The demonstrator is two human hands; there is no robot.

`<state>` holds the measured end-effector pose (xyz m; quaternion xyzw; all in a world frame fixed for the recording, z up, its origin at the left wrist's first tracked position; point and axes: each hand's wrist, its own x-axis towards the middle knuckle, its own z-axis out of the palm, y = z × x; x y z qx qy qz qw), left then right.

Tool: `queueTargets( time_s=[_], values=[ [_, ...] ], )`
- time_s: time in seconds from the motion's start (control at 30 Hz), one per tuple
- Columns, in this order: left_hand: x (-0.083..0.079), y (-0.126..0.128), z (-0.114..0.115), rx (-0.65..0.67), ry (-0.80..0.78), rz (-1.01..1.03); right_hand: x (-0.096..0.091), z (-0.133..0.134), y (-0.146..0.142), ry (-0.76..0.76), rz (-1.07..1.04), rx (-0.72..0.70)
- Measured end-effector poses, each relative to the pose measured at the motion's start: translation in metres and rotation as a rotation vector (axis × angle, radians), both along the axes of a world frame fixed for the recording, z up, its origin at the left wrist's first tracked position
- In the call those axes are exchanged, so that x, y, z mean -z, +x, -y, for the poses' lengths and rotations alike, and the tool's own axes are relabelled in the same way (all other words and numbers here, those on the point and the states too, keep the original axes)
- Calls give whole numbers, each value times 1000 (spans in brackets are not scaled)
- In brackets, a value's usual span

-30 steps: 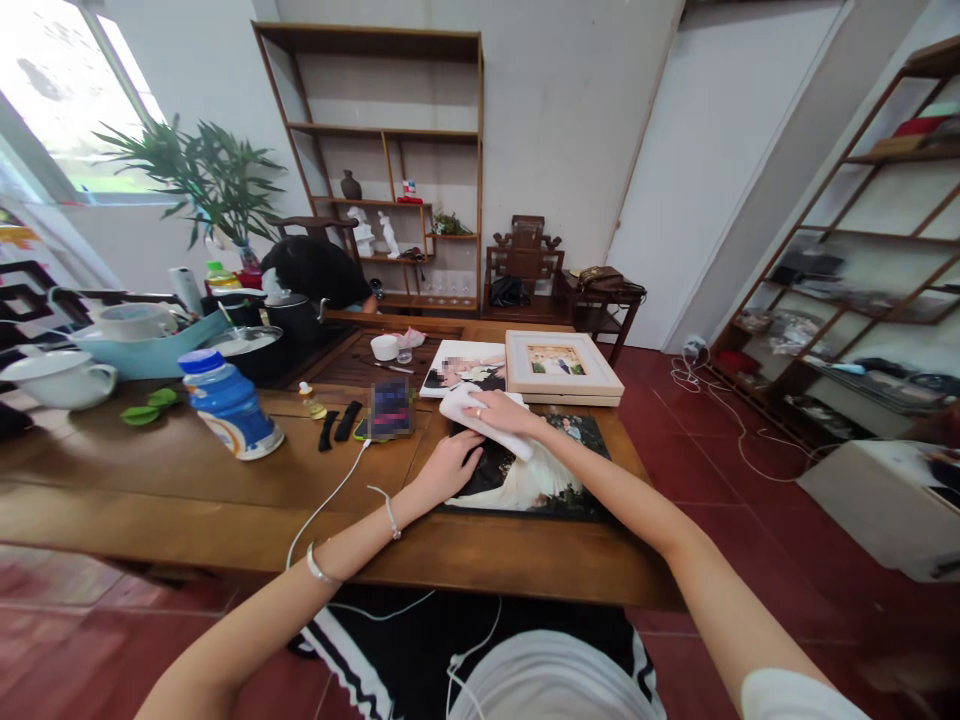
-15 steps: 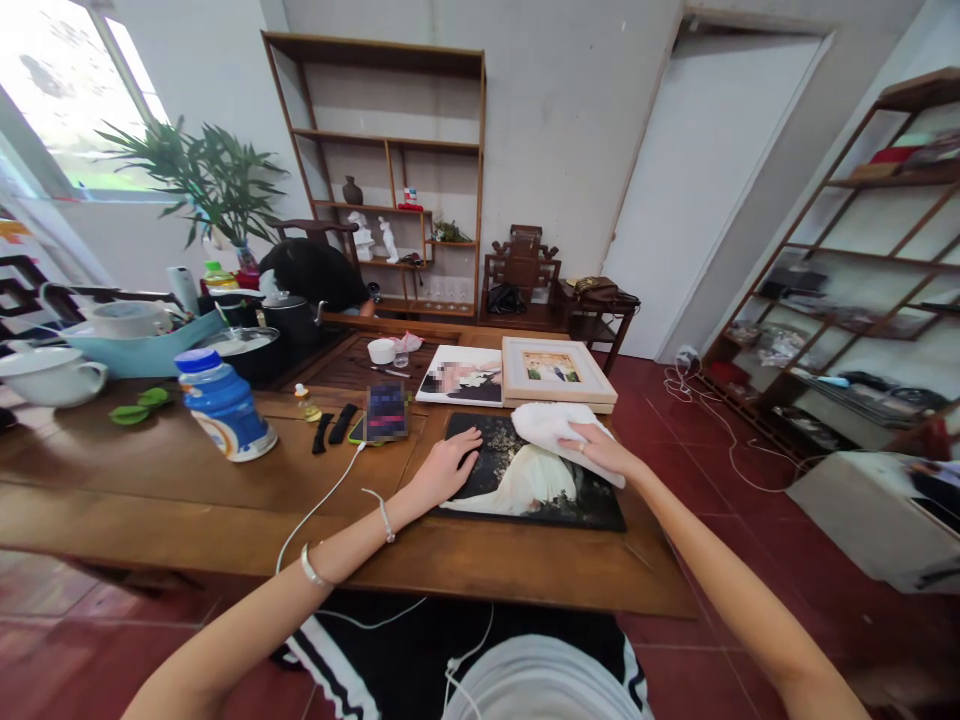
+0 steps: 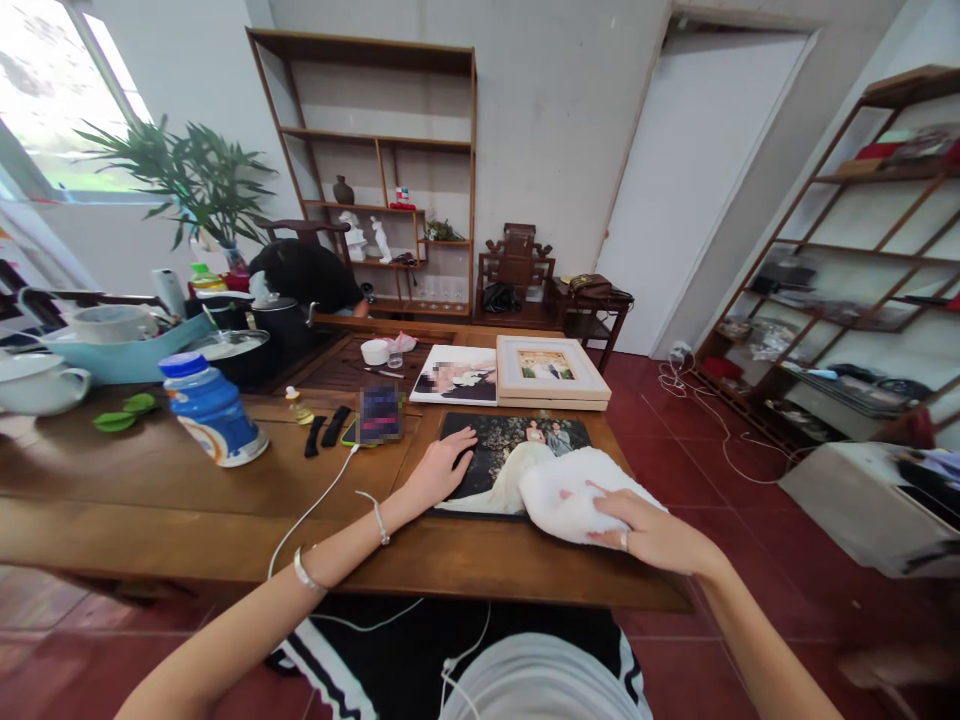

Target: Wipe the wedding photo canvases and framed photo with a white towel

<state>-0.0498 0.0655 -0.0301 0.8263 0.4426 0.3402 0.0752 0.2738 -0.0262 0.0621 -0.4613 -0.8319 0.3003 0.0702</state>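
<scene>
A wooden table [image 3: 180,530] carries the work; left of my left hand [image 3: 442,470] lie the phone [image 3: 381,415] and a tilted blue bottle [image 3: 217,415], while beyond both hands stand a pale framed picture [image 3: 555,372] and, by the wall, a shelf unit [image 3: 360,44]. Red tiled floor [image 3: 675,430] shows right of my right hand [image 3: 649,535]. The dark photo panel [image 3: 502,465] lies flat, its long axis running left to right, roughly along the table's near edge, the printed heads pointing away from me. My left hand, palm down with fingers loosely spread, rests on its left end, grasping nothing. My right hand, fingers half extended, has hold of the white cloth [image 3: 562,490], whose longer dimension also runs roughly sideways, over the panel's near right corner. Half a second earlier, the cloth covered the far right corner; the printed couple there is now exposed, while my left hand keeps its place.
</scene>
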Motion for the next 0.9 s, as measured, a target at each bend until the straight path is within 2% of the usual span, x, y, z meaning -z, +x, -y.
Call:
queueTargets(
  time_s=[0.1, 0.33, 0.47, 0.6, 0.83, 0.9],
  values=[
    [-1, 0, 0, 11, 4, 7, 1, -23, 2, 3, -13, 62],
    [-2, -2, 0, 24, -4, 5, 15, -114, 0, 98, -251, 105],
    [-2, -2, 1, 9, -6, -4, 22, -133, -1, 136, -291, 194],
    [-3, -1, 1, 14, 3, 5, 22, -113, -3, 155, -260, 184],
    [-1, -1, 1, -6, -11, -10, 10, -19, 10, -3, -40, 189],
    [-1, 0, 1, -12, -13, -12, 10, -2, 16, -52, -22, 192]
  ],
)
